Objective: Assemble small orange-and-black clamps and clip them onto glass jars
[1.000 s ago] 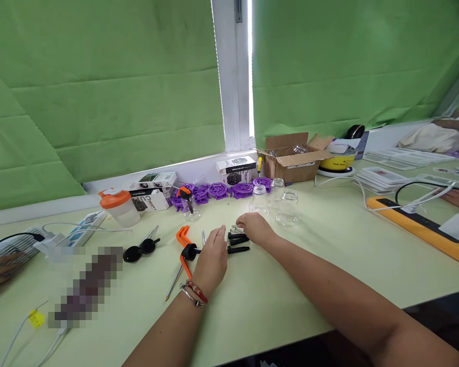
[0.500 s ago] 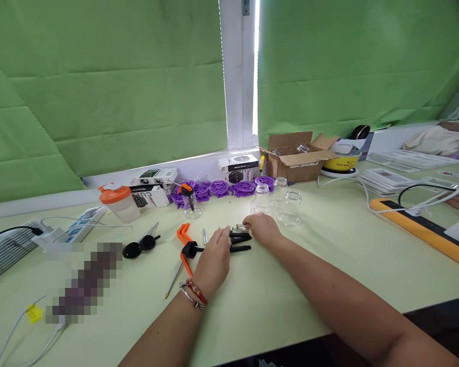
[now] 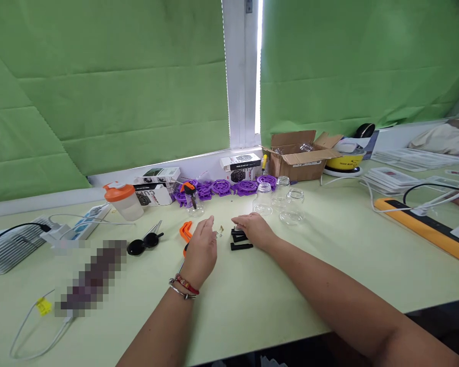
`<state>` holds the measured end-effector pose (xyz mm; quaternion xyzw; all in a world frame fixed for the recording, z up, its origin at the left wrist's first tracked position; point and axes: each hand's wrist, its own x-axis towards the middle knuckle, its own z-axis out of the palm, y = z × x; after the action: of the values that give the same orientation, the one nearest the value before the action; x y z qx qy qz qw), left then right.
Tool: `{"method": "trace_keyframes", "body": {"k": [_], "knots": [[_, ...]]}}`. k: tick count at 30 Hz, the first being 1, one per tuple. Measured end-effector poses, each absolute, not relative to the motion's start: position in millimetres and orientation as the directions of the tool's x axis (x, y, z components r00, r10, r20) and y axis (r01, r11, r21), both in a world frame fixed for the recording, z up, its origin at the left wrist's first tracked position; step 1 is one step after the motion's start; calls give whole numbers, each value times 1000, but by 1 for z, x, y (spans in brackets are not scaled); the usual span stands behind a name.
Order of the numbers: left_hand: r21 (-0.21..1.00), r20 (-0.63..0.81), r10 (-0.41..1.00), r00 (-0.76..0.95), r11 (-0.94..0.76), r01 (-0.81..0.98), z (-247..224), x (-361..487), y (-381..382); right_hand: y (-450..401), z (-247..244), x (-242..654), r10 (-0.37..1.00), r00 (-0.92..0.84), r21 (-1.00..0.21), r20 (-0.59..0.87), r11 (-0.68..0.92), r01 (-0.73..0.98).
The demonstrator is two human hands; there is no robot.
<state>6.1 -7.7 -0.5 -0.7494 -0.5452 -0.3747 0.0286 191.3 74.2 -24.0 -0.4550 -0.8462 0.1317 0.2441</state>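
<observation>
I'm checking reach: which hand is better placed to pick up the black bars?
Probably the right hand: it is at the black bars, while the left hand is nearer the orange parts.

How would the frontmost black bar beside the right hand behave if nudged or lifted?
The frontmost black bar looks stiff, since it lies straight. Being slim, it is probably light. Lying lengthwise on the table, it would likely slide or swivel rather than tip; its cross-section is too small to judge rolling.

Both forearms [image 3: 158,321] forward, hands [image 3: 201,250] [image 3: 257,230] apart, fingers [image 3: 206,228] mostly straight.
</observation>
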Motion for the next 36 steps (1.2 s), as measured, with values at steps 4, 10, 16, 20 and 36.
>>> {"method": "trace_keyframes", "body": {"k": [4,10,16,20,36], "knots": [[398,574,816,-70,-204,894,10,-24,-5,76,-32,188,763,-551,-395,338,646,653],[417,208,949,-236,132,899,23,-61,-2,79,-35,192,770,-549,-511,325,632,583],[416,2,983,-182,165,894,24,-65,-4,78,-34,204,870,-376,-808,320,458,371],[399,-103,987,-125,156,904,15,-67,-1,76,-30,213,910,-297,-904,290,362,228],[971,33,975,222,-84,222,5,-8,-12,13,2,177,797,-583,-986,-159,-153,60]]}}
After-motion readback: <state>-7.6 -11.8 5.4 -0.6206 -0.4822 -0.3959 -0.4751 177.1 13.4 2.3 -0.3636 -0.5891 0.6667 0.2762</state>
